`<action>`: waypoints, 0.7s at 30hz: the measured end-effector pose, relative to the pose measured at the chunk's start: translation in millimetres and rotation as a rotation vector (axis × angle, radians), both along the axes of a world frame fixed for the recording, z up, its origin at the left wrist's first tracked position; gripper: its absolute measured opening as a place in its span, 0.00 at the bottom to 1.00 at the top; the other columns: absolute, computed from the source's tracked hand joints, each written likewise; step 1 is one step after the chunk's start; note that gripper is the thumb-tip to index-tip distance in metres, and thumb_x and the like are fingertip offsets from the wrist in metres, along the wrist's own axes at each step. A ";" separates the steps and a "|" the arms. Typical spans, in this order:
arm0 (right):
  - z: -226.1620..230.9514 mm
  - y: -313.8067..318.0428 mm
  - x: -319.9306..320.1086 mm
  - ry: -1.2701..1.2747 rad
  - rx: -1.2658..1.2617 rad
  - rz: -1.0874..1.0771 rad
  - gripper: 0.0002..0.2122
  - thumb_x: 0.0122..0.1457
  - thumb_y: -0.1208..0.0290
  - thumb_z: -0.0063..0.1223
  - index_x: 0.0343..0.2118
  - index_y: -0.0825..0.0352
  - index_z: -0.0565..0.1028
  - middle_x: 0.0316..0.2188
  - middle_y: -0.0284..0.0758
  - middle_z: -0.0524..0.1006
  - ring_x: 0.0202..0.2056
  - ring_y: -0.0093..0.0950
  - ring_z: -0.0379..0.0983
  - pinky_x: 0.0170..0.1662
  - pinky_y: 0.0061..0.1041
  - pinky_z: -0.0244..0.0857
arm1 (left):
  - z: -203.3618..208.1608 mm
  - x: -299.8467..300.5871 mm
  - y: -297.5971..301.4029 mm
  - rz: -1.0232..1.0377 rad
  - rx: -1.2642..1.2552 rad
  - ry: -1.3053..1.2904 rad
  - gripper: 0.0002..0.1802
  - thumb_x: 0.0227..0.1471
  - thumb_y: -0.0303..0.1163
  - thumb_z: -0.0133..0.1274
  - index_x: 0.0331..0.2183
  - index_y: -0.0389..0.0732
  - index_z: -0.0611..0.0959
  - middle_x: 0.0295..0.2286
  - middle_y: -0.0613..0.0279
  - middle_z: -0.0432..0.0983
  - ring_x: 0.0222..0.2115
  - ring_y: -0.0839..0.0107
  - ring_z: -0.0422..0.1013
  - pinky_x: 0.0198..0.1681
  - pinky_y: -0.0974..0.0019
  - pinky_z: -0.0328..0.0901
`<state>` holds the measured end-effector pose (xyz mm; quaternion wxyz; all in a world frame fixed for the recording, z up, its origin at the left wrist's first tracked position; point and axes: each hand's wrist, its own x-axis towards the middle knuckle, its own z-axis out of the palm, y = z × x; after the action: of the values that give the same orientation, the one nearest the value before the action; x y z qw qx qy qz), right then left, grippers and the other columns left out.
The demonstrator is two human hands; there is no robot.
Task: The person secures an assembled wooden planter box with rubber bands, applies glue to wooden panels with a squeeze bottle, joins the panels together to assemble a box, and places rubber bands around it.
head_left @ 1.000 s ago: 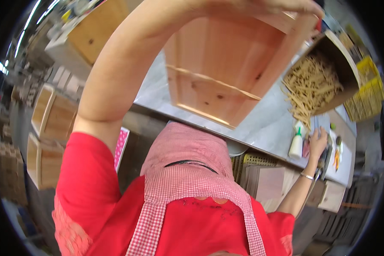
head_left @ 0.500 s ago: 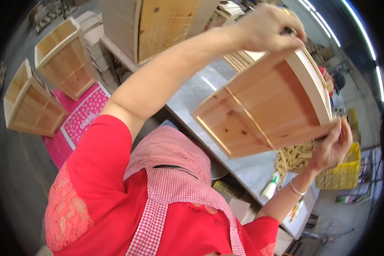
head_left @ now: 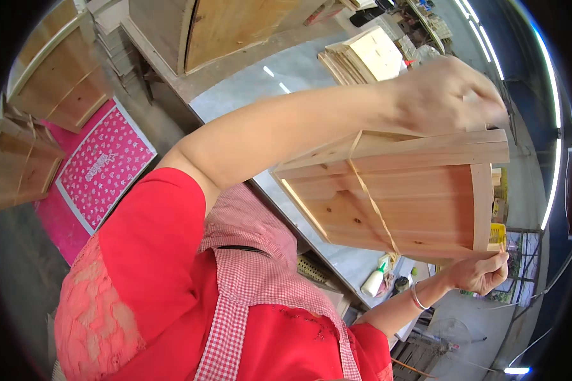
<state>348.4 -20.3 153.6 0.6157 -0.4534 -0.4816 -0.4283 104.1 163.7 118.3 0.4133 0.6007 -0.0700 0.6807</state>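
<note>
A tapered wooden box point(head_left: 419, 206) leans over the work table, its wide framed end at the right. A tan elastic band point(head_left: 370, 193) runs round its narrower part. My left hand point(head_left: 454, 98) is curled into a fist above the box's upper right corner. It is smeared by motion, and anything inside it is hidden. At the lower right corner, my right hand point(head_left: 480, 273) has its thumb and fingers pinched together on the box's edge. I cannot make out whether a band is also between them.
The grey work table point(head_left: 235, 95) carries a stack of wooden boards point(head_left: 365, 57) and a white glue bottle point(head_left: 375, 279). A large wooden piece point(head_left: 235, 32) stands at the back. Two similar boxes point(head_left: 70, 82) stand at the left by a pink mat point(head_left: 105, 165).
The box has turned so that more of its upper side faces me. My left hand has moved right and closed into a fist. My right hand has shifted down and stays at the lower corner.
</note>
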 end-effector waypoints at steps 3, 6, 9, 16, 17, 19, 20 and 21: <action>1.1 -3.0 -7.8 0.026 0.034 0.020 0.09 0.61 0.72 0.55 0.27 0.72 0.77 0.29 0.35 0.78 0.32 0.25 0.71 0.41 0.25 0.65 | -69.4 5.7 48.3 0.233 -0.520 0.423 0.19 0.54 0.42 0.54 0.36 0.34 0.82 0.30 0.60 0.79 0.34 0.72 0.73 0.39 0.65 0.68; 2.7 -2.7 -6.2 0.011 0.034 0.024 0.08 0.59 0.72 0.57 0.26 0.70 0.76 0.27 0.33 0.76 0.31 0.25 0.70 0.40 0.25 0.64 | -144.7 32.6 75.4 0.072 -0.779 0.757 0.18 0.50 0.44 0.55 0.25 0.37 0.81 0.19 0.62 0.71 0.21 0.75 0.64 0.23 0.64 0.59; 1.0 3.3 -5.8 0.006 0.038 0.038 0.08 0.59 0.73 0.57 0.25 0.70 0.75 0.27 0.33 0.76 0.31 0.24 0.69 0.40 0.25 0.64 | -170.2 56.1 80.3 -0.081 -0.866 0.899 0.14 0.50 0.40 0.53 0.22 0.39 0.82 0.16 0.63 0.67 0.17 0.76 0.58 0.19 0.64 0.51; 7.4 -0.6 3.8 -0.031 0.026 0.075 0.08 0.60 0.76 0.53 0.25 0.71 0.74 0.26 0.34 0.75 0.30 0.25 0.69 0.39 0.25 0.65 | -108.0 16.4 67.8 0.269 -0.518 1.017 0.19 0.49 0.42 0.56 0.31 0.33 0.83 0.29 0.53 0.81 0.29 0.71 0.73 0.32 0.64 0.66; 6.2 1.6 -2.8 -0.077 -0.011 0.057 0.08 0.61 0.77 0.50 0.25 0.71 0.73 0.27 0.34 0.74 0.31 0.25 0.69 0.40 0.26 0.66 | -107.3 6.3 63.2 0.351 -0.485 0.891 0.17 0.51 0.41 0.56 0.33 0.35 0.84 0.31 0.54 0.81 0.31 0.72 0.73 0.34 0.65 0.67; 2.2 8.4 -15.1 -0.010 0.006 0.134 0.07 0.61 0.78 0.48 0.25 0.71 0.72 0.28 0.33 0.74 0.31 0.24 0.68 0.41 0.26 0.66 | -82.1 3.2 40.4 0.346 -0.363 0.524 0.15 0.54 0.39 0.56 0.36 0.36 0.84 0.35 0.53 0.80 0.38 0.66 0.74 0.40 0.63 0.68; 1.7 7.7 -16.4 -0.021 -0.023 0.112 0.08 0.61 0.78 0.48 0.25 0.70 0.72 0.29 0.33 0.74 0.31 0.22 0.67 0.41 0.24 0.64 | -56.8 -2.8 16.2 0.265 -0.296 0.296 0.15 0.54 0.37 0.56 0.38 0.37 0.84 0.38 0.50 0.80 0.43 0.59 0.75 0.43 0.61 0.69; 2.8 7.2 -14.9 -0.026 -0.027 0.128 0.08 0.62 0.78 0.48 0.25 0.70 0.72 0.28 0.33 0.73 0.31 0.22 0.67 0.40 0.23 0.63 | -35.6 -8.1 3.0 0.314 -0.102 0.223 0.15 0.56 0.34 0.55 0.43 0.37 0.82 0.43 0.53 0.78 0.46 0.64 0.73 0.47 0.63 0.66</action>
<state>333.5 -13.1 156.3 0.6294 -0.4241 -0.5233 -0.3875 95.9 166.7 82.7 0.3370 0.6544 0.1052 0.6687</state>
